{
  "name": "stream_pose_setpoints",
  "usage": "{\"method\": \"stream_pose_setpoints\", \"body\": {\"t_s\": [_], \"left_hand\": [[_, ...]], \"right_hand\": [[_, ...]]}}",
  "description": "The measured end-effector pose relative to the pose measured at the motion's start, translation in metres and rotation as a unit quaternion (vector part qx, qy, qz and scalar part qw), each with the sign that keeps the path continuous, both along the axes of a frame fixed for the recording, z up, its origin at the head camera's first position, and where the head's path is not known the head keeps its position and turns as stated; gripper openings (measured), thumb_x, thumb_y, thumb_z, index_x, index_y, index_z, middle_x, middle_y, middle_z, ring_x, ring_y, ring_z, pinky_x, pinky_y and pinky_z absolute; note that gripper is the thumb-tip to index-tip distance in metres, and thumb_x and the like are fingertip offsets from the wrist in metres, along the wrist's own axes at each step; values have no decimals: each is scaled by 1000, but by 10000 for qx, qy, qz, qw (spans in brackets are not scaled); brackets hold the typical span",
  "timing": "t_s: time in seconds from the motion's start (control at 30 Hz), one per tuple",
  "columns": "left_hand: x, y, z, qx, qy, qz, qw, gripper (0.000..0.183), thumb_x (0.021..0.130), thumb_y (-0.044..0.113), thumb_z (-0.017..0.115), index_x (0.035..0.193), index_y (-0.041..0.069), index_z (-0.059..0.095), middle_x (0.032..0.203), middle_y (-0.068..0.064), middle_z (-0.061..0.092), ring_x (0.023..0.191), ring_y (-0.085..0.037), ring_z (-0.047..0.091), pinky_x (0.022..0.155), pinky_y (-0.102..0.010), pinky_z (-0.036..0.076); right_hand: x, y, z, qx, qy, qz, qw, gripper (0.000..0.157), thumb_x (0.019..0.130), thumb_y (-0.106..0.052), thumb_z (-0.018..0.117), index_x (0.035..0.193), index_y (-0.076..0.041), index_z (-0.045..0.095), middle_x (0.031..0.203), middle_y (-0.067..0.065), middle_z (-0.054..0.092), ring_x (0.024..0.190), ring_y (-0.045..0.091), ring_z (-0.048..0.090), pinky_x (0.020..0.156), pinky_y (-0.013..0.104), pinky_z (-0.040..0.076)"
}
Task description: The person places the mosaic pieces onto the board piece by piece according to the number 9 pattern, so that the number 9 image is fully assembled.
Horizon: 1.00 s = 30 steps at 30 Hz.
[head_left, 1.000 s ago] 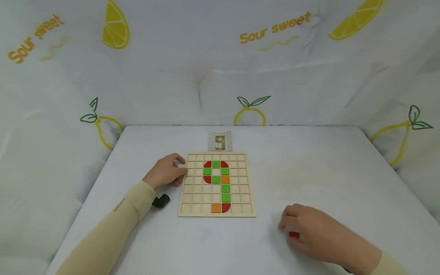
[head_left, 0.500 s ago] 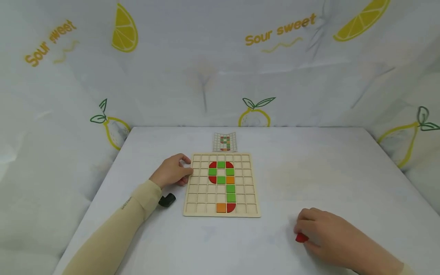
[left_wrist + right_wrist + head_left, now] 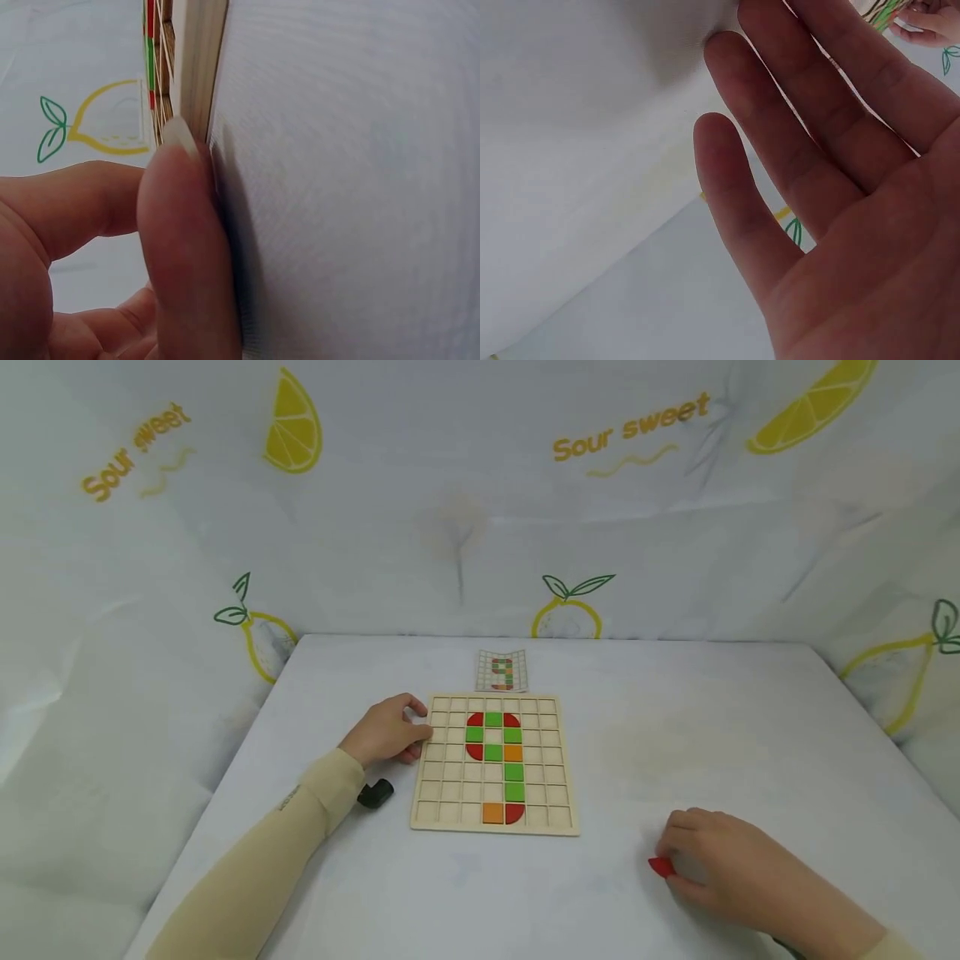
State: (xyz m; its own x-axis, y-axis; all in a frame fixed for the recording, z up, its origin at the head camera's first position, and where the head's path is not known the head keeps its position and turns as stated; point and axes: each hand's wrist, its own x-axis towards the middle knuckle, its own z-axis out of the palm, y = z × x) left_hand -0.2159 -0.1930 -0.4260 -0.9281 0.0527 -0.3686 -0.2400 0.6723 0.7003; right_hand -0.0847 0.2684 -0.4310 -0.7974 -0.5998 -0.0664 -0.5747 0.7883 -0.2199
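A square wooden grid board (image 3: 551,781) lies on the table. Red, green and orange tiles in its cells form a figure like a 9. At the board's left edge rests my left hand (image 3: 386,728), its thumb touching the side; the left wrist view shows this thumb (image 3: 184,225) against the wooden edge. My right hand (image 3: 731,864) is low over the table, right of and nearer than the board. It pinches a small red tile (image 3: 661,867) between thumb and finger, partly covered. The right wrist view shows the palm and fingers (image 3: 780,127), with the tile hidden.
Behind the board stands a small pattern card (image 3: 502,672) printed with the same coloured figure. A black object (image 3: 377,793) lies beside the left sleeve (image 3: 273,835). A white cloth with lemon prints (image 3: 566,614) hangs behind the white table (image 3: 675,718).
The head view has shifted, so everything sits further right in it. The red tile shows more between the right thumb and finger and has turned slightly. My left hand keeps its place at the board.
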Motion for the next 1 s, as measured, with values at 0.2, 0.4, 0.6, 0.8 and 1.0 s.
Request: {"method": "stream_pose_setpoints", "body": {"t_s": [0.2,0.4,0.6,0.8,1.0], "left_hand": [[1,3,1,-16,82,-73,9999,37,102,22,71,135,11,59,89,-9,71,66,-16,73,65,-27,63],[2,3,1,-26,10,-16,10000,36,103,22,71,134,12,59,84,-8,72,64,-15,71,64,-26,62],[3,3,2,58,71,12,10000,35,102,22,72,134,12,60,80,-8,72,62,-15,70,63,-26,61],[4,4,4,70,58,-15,10000,37,101,22,72,133,10,60,78,-8,72,61,-15,69,62,-25,61],[5,1,5,0,100,-24,9999,36,101,21,72,133,10,60,77,-8,72,60,-15,69,62,-26,61]], "right_hand": [[-10,-23,4,40,73,-118,9999,28,81,-25,93,86,-35,68,86,-24,54,76,-4,44,68,25,53],[-25,-57,13,-35,95,30,9999,23,83,-25,91,86,-32,70,86,-22,58,77,-3,47,68,25,53],[-42,-101,29,-19,95,245,9997,16,86,-25,88,87,-28,72,87,-18,61,77,1,48,70,24,53],[-51,-139,37,-208,279,723,9968,11,86,-24,85,86,-22,74,85,-14,63,75,2,49,68,25,52],[-60,-166,41,-304,250,862,9955,11,85,-21,84,82,-21,73,81,-13,60,72,4,49,66,25,49]]}}
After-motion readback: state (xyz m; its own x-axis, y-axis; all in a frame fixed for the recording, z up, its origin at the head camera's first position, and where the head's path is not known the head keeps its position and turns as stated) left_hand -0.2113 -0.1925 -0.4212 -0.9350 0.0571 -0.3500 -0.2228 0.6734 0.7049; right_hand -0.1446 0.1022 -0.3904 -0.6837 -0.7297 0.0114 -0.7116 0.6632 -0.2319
